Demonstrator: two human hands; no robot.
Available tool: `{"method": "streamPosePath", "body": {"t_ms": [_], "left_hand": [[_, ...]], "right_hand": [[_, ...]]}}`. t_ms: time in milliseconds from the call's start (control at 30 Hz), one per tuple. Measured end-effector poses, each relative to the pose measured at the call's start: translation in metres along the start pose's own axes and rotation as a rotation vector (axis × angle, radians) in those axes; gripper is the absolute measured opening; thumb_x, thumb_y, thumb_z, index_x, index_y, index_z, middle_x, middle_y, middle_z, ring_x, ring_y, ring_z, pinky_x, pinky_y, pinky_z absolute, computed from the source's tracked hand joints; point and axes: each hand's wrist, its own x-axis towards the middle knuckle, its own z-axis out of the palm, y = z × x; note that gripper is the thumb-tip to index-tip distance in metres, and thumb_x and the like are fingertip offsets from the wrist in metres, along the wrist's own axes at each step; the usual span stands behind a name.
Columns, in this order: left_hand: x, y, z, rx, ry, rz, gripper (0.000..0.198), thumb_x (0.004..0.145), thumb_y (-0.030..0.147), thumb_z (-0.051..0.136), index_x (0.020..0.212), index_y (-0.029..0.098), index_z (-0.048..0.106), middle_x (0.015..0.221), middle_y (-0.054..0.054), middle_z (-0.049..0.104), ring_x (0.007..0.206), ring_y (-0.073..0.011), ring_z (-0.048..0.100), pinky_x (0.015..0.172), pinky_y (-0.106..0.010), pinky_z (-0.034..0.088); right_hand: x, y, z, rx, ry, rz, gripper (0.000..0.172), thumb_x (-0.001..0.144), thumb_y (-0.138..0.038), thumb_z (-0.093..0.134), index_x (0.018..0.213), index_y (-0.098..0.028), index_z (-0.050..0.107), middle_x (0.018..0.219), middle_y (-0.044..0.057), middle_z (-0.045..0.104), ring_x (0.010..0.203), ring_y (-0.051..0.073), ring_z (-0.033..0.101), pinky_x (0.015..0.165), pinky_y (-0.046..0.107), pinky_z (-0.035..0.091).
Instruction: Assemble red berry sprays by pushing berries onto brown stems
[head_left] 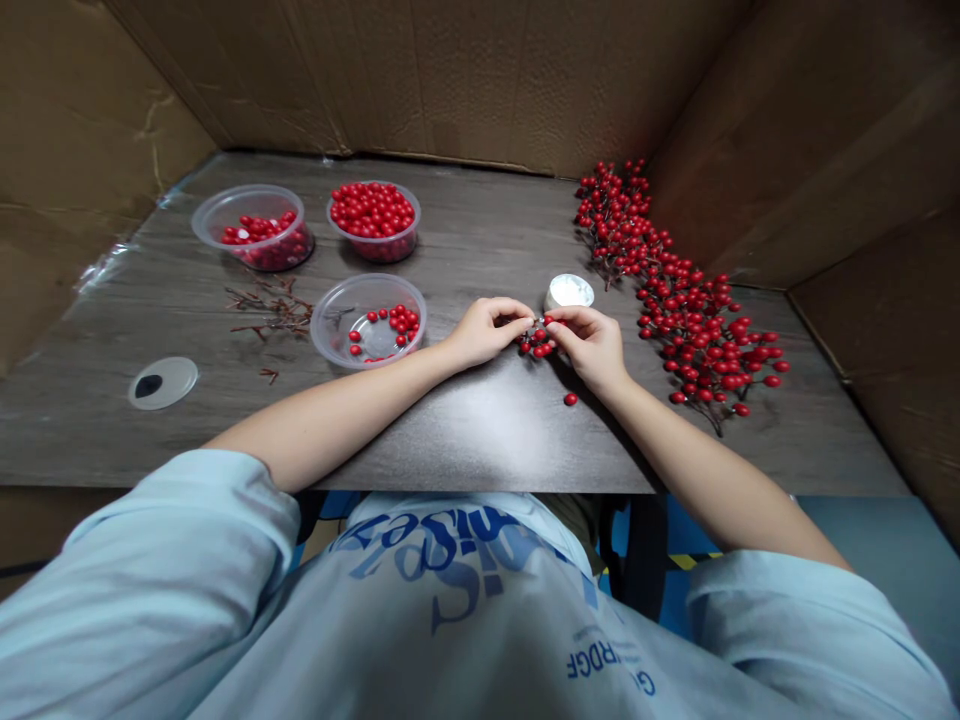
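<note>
A small cluster of glossy red berries (537,343) sits pinched between both hands, held just above the dark wood-grain counter (465,240). The left hand (486,333) and the right hand (589,345) are each closed in a tight grip, meeting at the top of the cluster, though the fingers hide exactly what they pinch. Holding it up this way seems to keep the small, smooth berries clear of the counter and in plain view.

Just behind the cluster stands a small round white tub (569,292), within easy reach, and just below it lies a single loose berry (571,399). To its right, a long heap of berry sprays (694,310) on thin dark stems runs back toward the cardboard wall (435,80), out of the hands' way. To its left, a clear plastic bowl (367,320) holds a few berries, and two fuller clear bowls (252,228) stand farther off. Further left lie bare brown twigs (271,310) and a clear round disc (163,383) with a dark spot.
</note>
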Motion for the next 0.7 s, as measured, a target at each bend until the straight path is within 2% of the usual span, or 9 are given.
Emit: {"method": "streamPosePath", "body": {"t_ms": [700], "left_hand": [[0.0003,-0.0017,-0.0002,0.055,-0.005,0.013,0.019,0.075,0.025,0.056,0.078,0.010,0.067,0.077,-0.005,0.068,0.069,-0.0105,0.058,0.068,-0.022,0.046]], "right_hand": [[-0.0014,-0.0022,0.0007,0.034,-0.037,0.059,0.016,0.066,-0.027,0.069,0.077,-0.017,0.066,0.068,0.002,0.067,0.054,0.013,0.061,0.055,0.027,0.051]]}}
